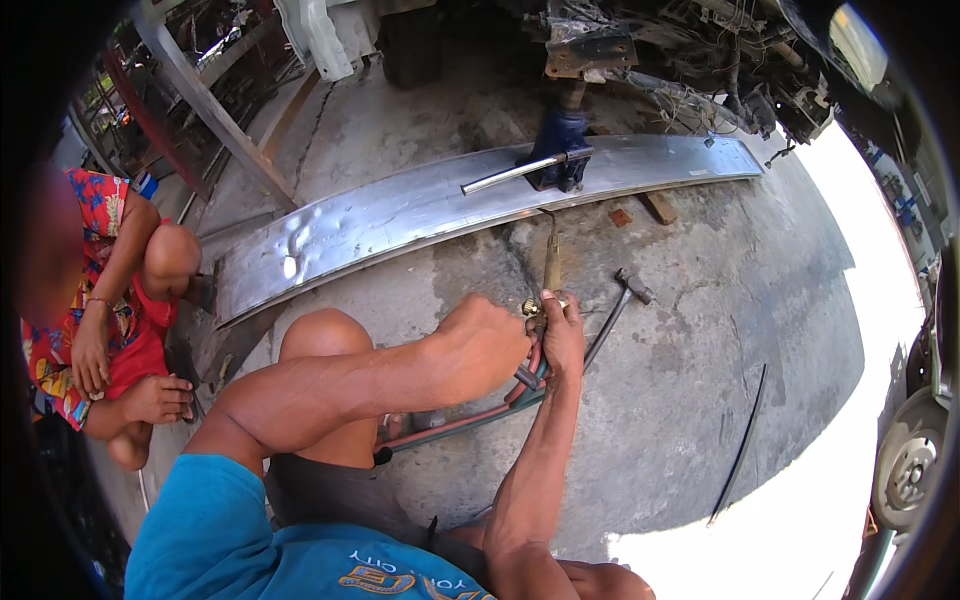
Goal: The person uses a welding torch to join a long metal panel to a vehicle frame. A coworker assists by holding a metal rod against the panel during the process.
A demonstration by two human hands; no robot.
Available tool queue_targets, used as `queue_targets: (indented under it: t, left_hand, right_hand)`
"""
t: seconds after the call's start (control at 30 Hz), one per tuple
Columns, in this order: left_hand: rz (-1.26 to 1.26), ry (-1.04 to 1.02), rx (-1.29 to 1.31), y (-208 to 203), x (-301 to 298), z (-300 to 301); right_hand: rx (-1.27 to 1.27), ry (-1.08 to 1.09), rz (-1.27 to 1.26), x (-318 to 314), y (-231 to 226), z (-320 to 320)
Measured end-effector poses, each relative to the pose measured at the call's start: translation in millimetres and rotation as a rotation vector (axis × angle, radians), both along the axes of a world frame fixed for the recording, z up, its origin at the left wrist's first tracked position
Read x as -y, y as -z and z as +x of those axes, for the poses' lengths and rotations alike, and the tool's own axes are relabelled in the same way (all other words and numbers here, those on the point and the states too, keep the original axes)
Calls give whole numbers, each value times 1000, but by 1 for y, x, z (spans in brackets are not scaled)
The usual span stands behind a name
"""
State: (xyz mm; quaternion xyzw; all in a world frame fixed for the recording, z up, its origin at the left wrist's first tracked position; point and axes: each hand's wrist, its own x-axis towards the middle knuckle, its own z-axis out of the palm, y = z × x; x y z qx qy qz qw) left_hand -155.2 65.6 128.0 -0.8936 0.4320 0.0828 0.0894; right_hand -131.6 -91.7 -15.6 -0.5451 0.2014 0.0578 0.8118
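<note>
My right hand point(563, 335) is closed around a brass gas torch point(552, 262), whose narrow tip points away from me toward the metal sheet. Brass valve knobs point(531, 307) show beside my fingers. Close against the torch on its left, my left hand point(480, 345) is closed, its fingertips hidden; what it grips cannot be made out. A short dark cylinder point(526, 378) shows just below it. Red and green hoses point(450, 428) run from the torch past my knee. Right of my hands, a hammer point(632, 288) lies on the concrete.
Ahead, a long bent silver metal sheet point(370, 225) lies under a blue jack point(563, 150) with a steel bar point(510, 177). Vehicle parts point(700, 60) hang above. Another person point(120, 310) squats left. A thin black rod point(740, 445) and wood block point(660, 208) lie right.
</note>
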Motion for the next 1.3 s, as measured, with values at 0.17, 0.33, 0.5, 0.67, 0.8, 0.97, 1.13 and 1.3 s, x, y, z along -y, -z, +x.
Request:
queue_targets:
  t: [0.17, 0.33, 0.5, 0.67, 0.8, 0.97, 1.13, 1.3]
  left_hand:
    - [166, 121, 90, -31, 43, -17]
    - [-65, 379, 483, -39, 119, -38]
    - [-538, 700, 625, -39, 172, -60]
    - [-881, 805, 697, -36, 186, -69]
    - [-537, 632, 243, -53, 194, -60]
    - [-833, 198, -87, -38, 156, 6]
    - [-1111, -140, -251, -10, 79, 80]
    - [-1030, -452, -347, 22, 15, 145]
  right_hand:
    - [100, 59, 20, 8, 23, 9]
    - [-10, 99, 9, 21, -2, 1]
    - [-9, 41, 103, 22, 1, 3]
    - [-62, 32, 157, 18, 11, -2]
    - [-45, 45, 126, 19, 10, -2]
    - [-69, 35, 79, 7, 0, 4]
    - [-3, 328, 47, 20, 28, -4]
    - [-120, 74, -108, 3, 4, 7]
